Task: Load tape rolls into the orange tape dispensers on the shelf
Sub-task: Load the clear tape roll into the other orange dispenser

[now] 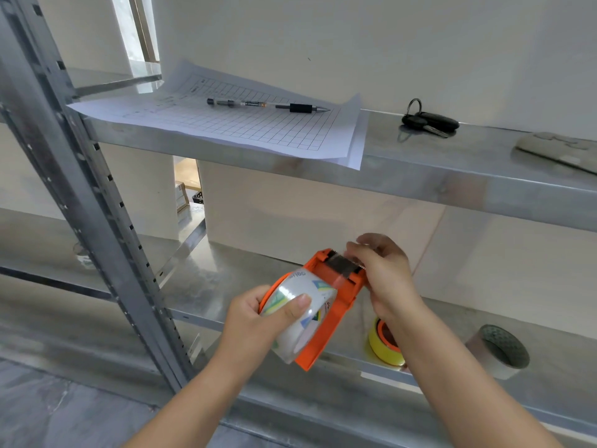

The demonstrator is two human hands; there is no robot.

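One dispenser (326, 305), three rolls, lower shelf (200, 286).
Left hand (258, 321) clasps loaded roll (300, 318); right hand (384, 273) pinches tape end; two rolls (384, 345) (499, 350) near shelf edge.

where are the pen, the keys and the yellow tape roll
pen (268, 105) head view, middle of its clear barrel
keys (431, 120) head view, black key fob
yellow tape roll (382, 349) head view, its yellow outer band

Upper shelf (452, 176) in front of me: gridded paper sheets (245, 124) overhanging front edge, pen (268, 105) lying across them. Further right, car keys (428, 120) on ring, well apart from paper. Flat grey object (559, 150) at far right, too blurred to identify. Metal upright (80, 176) at my left.
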